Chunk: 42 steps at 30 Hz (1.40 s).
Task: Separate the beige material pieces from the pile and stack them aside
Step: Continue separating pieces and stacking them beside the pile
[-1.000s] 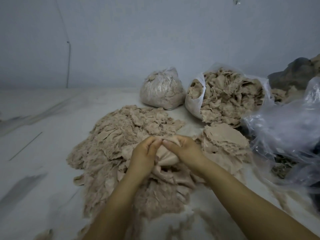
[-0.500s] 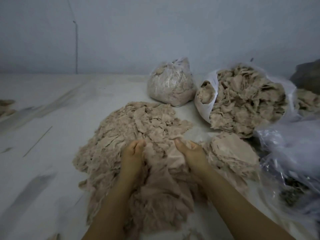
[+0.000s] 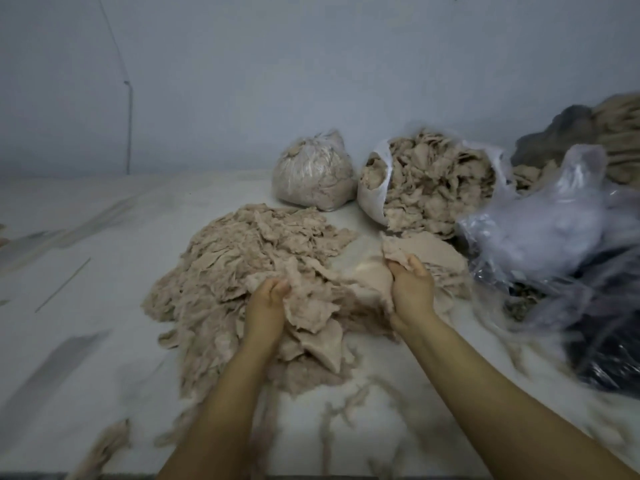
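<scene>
Left hand (image 3: 268,301) curled into near-right part of pile (image 3: 249,271), gripping loose beige scraps. Right hand (image 3: 410,289) clamped on single beige piece (image 3: 398,252), raised off pile's right edge. Hands apart, piece edge pointing up and away from wrist. Stack (image 3: 440,258) of flat pieces just beyond and right of right hand, touching pile's right side, at centre of white surface (image 3: 86,278). Right hand nearer to stack; judged next: short carry right and forward, lay piece flat on top. Open bag (image 3: 372,206) and tied bag (image 3: 313,174) near far edge.
</scene>
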Tool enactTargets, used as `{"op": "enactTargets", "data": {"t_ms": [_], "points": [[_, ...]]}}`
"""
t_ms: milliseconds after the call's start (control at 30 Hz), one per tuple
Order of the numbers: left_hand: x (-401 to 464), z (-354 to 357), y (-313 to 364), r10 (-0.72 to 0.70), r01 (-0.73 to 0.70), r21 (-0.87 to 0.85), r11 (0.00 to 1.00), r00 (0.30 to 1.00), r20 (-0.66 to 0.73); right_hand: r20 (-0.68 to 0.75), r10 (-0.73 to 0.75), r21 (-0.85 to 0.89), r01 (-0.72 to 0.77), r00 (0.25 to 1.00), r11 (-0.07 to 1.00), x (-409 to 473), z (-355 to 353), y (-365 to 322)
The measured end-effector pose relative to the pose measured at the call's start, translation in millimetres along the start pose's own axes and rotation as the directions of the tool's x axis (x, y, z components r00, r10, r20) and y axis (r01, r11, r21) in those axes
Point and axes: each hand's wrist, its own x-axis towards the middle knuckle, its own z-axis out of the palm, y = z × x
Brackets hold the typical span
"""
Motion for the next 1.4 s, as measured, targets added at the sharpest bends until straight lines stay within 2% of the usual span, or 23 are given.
{"op": "enactTargets", "data": {"t_ms": [67, 100, 133, 167, 200, 267, 300, 367, 467, 500, 533, 600, 633, 667, 700, 767, 833, 900, 1033, 1100, 1200, 1267, 1400], "points": [[-5.2, 3.0, 6.8, 0.02, -0.023, 0.167, 0.986, 1.0, 0.015, 0.028, 0.016, -0.04, -0.015, 0.999, 0.999, -3.1, -6.5, -1.2], [-9.4, 8.0, 13.2, 0.052, -0.057, 0.183, 0.982, 0.998, 0.033, 0.045, 0.031, -0.065, -0.028, 0.998, 0.998, -5.0, -7.2, 0.3], [-14.2, 13.9, 21.3, 0.075, -0.081, 0.128, 0.988, 0.996, 0.053, 0.06, 0.046, -0.086, -0.041, 0.997, 0.995, -6.5, -6.5, 2.2], [-19.5, 21.1, 32.3, 0.059, -0.059, -0.007, 0.998, 0.995, 0.084, 0.082, 0.06, -0.091, -0.052, 0.995, 0.994, -7.8, -4.4, 4.0], [-23.8, 28.8, 43.1, -0.009, 0.039, -0.193, 0.98, 0.989, 0.149, 0.117, 0.076, -0.081, -0.067, 0.99, 0.994, -9.2, -1.8, 5.7], [-28.7, 42.7, 53.9, -0.171, 0.311, -0.482, 0.819, 0.934, 0.312, 0.188, 0.123, -0.024, -0.12, 0.975, 0.992, -12.1, 2.0, 8.8], [-28.7, 46.1, 54.3, -0.229, 0.385, -0.537, 0.751, 0.914, 0.335, 0.209, 0.142, 0.007, -0.147, 0.968, 0.989, -12.9, 2.3, 10.6], [-26.5, 46.5, 51.3, -0.275, 0.422, -0.563, 0.711, 0.903, 0.33, 0.222, 0.162, 0.0, -0.166, 0.962, 0.986, -13.1, -0.8, 14.1], [-21.4, 44.3, 46.4, -0.211, 0.341, -0.468, 0.815, 0.927, 0.309, 0.18, 0.138, -0.114, -0.118, 0.974, 0.986, -7.8, -6.9, 14.7], [-20.2, 43.5, 45.6, -0.203, 0.337, -0.474, 0.814, 0.929, 0.311, 0.152, 0.113, -0.134, -0.093, 0.982, 0.987, -5.6, -7.4, 14.1], [-18.9, 41.9, 45.8, -0.222, 0.378, -0.534, 0.756, 0.916, 0.333, 0.129, 0.081, -0.134, -0.063, 0.988, 0.989, -4.0, -7.2, 13.2], [-17.3, 40.1, 47.7, -0.272, 0.528, -0.63, 0.57, 0.845, 0.461, 0.101, 0.017, -0.12, -0.005, 0.995, 0.993, -2.5, -4.9, 11.7], [-18.2, 39.4, 50.0, -0.296, 0.595, -0.612, 0.521, 0.799, 0.524, 0.091, -0.006, -0.121, 0.017, 0.996, 0.992, -1.6, -3.7, 12.2], [-19.0, 40.9, 50.5, -0.323, 0.632, -0.581, 0.513, 0.769, 0.552, 0.085, -0.028, -0.126, 0.038, 0.996, 0.991, -1.5, -2.8, 13.1], [-19.9, 43.8, 51.2, -0.344, 0.637, -0.592, 0.493, 0.768, 0.54, 0.08, -0.053, -0.136, 0.063, 0.995, 0.989, -0.7, -2.5, 15.3], [-20.7, 50.7, 51.5, -0.385, 0.574, -0.694, 0.435, 0.815, 0.433, 0.048, -0.09, -0.176, 0.098, 0.995, 0.98, 0.1, -4.0, 19.7], [-18.0, 54.5, 47.1, -0.41, 0.465, -0.746, 0.477, 0.868, 0.278, -0.014, -0.087, -0.211, 0.082, 0.996, 0.974, 1.2, -9.5, 25.0], [-16.7, 56.1, 42.3, -0.389, 0.364, -0.717, 0.594, 0.911, 0.139, -0.062, -0.073, -0.229, 0.057, 0.995, 0.972, 2.0, -17.6, 29.5], [-15.3, 58.7, 33.1, -0.357, 0.272, -0.61, 0.745, 0.934, -0.02, -0.082, -0.063, -0.238, 0.042, 0.995, 0.97, 0.8, -25.4, 34.5], [-13.9, 58.0, 25.7, -0.314, 0.232, -0.493, 0.838, 0.945, -0.089, -0.093, -0.085, -0.225, 0.063, 0.992, 0.972, 1.2, -26.0, 35.1], [-12.4, 55.3, 15.0, -0.055, 0.031, -0.157, 0.987, 0.986, -0.155, -0.062, -0.148, -0.233, 0.13, 0.987, 0.964, 6.6, -25.9, 31.6], [-10.7, 54.6, 15.9, 0.019, -0.028, -0.047, 0.999, 0.985, -0.174, -0.037, -0.189, -0.257, 0.173, 0.981, 0.951, 14.8, -21.9, 25.5], [2.4, 39.8, 15.6, -0.059, 0.054, -0.027, 0.998, 0.947, -0.315, -0.134, -0.309, -0.411, 0.231, 0.942, 0.882, 42.4, -31.9, 7.2]]}}
